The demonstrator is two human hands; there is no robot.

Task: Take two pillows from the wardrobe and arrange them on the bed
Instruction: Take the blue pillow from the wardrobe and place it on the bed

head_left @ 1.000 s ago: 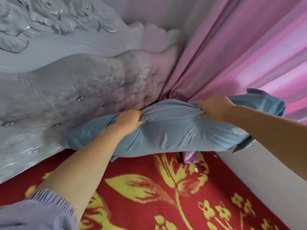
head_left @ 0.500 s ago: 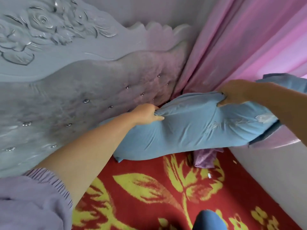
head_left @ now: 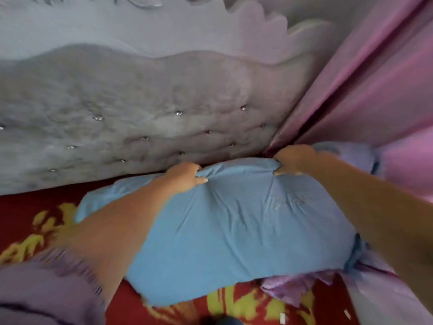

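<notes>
A light blue pillow (head_left: pixel 234 231) lies flat on the bed's red sheet with yellow flowers (head_left: pixel 21 207), its far edge close to the grey tufted headboard (head_left: pixel 131 113). My left hand (head_left: pixel 185 175) grips a fold of the pillowcase at the pillow's far edge, left of centre. My right hand (head_left: pixel 293 160) grips the same far edge further right, near the bed's corner. Both forearms reach over the pillow. No second pillow can be made out with certainty.
A pink curtain (head_left: pixel 375 85) hangs at the right, down to the bed's corner. A crumpled lilac cloth (head_left: pixel 288 292) lies by the pillow's near right corner. A dark blue object (head_left: pixel 225 321) shows at the bottom edge. My lilac sleeve (head_left: pixel 46 289) fills the lower left.
The pillow came down from being held up on edge against the headboard to lying flat on the sheet. Both hands moved down with it, still gripping its far edge.
</notes>
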